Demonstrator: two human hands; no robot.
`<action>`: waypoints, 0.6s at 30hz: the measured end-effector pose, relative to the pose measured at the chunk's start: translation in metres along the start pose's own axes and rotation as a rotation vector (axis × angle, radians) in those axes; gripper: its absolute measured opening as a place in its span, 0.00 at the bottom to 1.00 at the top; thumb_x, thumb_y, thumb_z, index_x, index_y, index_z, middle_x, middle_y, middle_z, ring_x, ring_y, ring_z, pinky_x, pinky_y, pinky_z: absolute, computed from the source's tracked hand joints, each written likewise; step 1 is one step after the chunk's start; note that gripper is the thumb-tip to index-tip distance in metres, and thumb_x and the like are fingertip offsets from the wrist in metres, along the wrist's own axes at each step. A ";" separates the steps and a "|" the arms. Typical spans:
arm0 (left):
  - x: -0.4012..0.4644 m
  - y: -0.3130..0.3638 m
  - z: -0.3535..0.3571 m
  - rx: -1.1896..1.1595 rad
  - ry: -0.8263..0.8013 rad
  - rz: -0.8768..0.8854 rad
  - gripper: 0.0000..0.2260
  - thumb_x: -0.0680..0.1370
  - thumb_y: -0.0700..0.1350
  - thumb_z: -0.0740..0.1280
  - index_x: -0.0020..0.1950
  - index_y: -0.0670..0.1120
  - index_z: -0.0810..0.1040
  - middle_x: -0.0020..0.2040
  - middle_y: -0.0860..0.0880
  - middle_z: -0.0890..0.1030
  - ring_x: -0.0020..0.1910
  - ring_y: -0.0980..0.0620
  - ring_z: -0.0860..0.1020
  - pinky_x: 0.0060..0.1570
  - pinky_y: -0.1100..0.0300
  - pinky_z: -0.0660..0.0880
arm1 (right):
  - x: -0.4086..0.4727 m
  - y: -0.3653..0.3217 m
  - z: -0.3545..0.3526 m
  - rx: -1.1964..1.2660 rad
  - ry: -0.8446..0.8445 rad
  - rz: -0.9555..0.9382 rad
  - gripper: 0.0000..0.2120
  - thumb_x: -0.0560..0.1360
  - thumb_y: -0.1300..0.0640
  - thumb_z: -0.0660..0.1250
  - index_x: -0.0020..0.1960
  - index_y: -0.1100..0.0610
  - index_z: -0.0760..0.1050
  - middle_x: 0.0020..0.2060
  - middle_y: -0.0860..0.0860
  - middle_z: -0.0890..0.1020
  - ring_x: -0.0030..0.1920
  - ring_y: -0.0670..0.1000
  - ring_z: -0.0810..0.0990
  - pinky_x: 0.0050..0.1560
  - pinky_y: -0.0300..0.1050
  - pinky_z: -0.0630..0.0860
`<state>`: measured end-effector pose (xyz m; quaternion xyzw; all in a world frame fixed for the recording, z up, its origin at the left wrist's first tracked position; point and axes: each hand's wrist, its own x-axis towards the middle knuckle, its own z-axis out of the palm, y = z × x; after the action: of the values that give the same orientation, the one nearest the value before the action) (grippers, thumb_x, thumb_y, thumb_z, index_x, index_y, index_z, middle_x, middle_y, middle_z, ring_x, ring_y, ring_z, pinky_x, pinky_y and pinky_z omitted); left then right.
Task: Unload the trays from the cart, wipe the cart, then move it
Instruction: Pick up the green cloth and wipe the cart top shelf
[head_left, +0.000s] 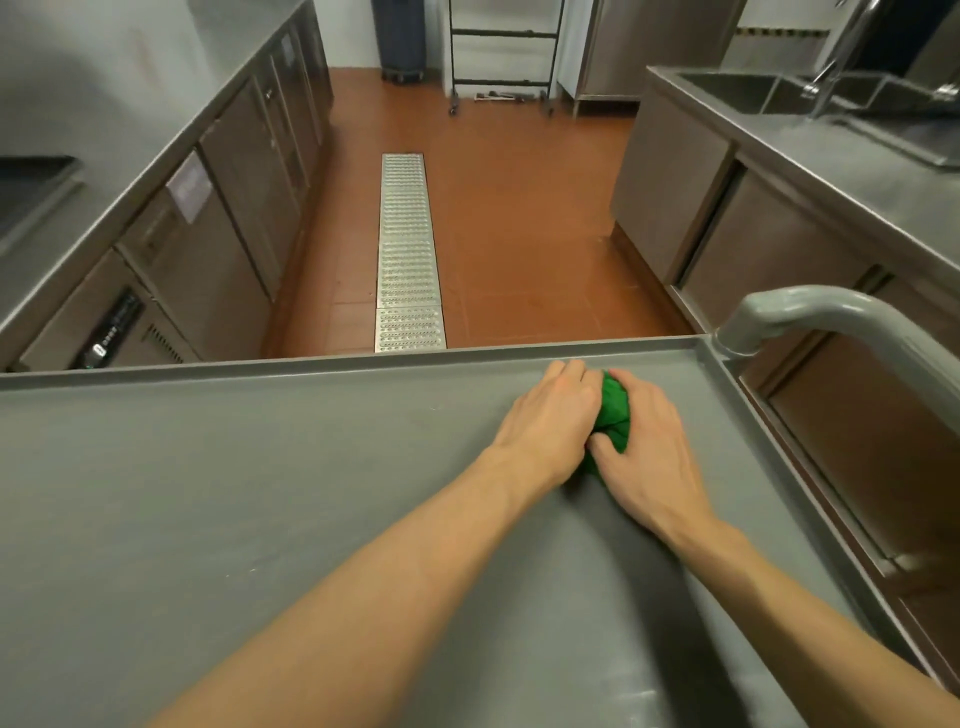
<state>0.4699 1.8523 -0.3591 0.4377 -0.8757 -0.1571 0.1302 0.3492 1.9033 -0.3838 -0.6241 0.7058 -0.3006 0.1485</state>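
From the head camera I see my left hand (550, 415) and right hand (647, 441) both closed around a bunched green cloth (613, 415), pressing it onto the grey cart (260, 493) top near its far right corner, just short of the handle (831, 312). No trays sit on the top; one dark tray (31, 187) rests on the left counter (78, 249). I judge wiping is under way. With both hands leaning on it, the cart could roll away toward the floor drain (408, 249).
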 end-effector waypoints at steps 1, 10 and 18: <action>-0.005 -0.009 -0.005 0.004 -0.001 -0.011 0.21 0.72 0.31 0.60 0.66 0.39 0.69 0.60 0.41 0.72 0.62 0.41 0.68 0.57 0.43 0.72 | 0.001 -0.008 0.006 0.006 -0.017 -0.008 0.32 0.70 0.62 0.68 0.73 0.55 0.65 0.67 0.52 0.74 0.68 0.53 0.69 0.65 0.38 0.59; -0.071 -0.108 -0.046 0.046 0.057 -0.137 0.23 0.72 0.32 0.60 0.67 0.40 0.69 0.60 0.42 0.72 0.62 0.41 0.70 0.57 0.43 0.73 | 0.007 -0.101 0.078 0.053 -0.123 -0.127 0.32 0.66 0.53 0.63 0.70 0.52 0.68 0.64 0.51 0.76 0.66 0.53 0.72 0.69 0.47 0.67; -0.144 -0.182 -0.080 0.057 0.151 -0.228 0.23 0.70 0.30 0.61 0.65 0.40 0.71 0.58 0.43 0.73 0.59 0.43 0.71 0.55 0.45 0.74 | -0.004 -0.181 0.138 0.104 -0.216 -0.203 0.30 0.65 0.51 0.62 0.68 0.49 0.70 0.62 0.49 0.77 0.64 0.51 0.73 0.66 0.48 0.70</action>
<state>0.7156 1.8526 -0.3700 0.5484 -0.8120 -0.1126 0.1648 0.5738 1.8667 -0.3813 -0.7126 0.6023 -0.2813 0.2244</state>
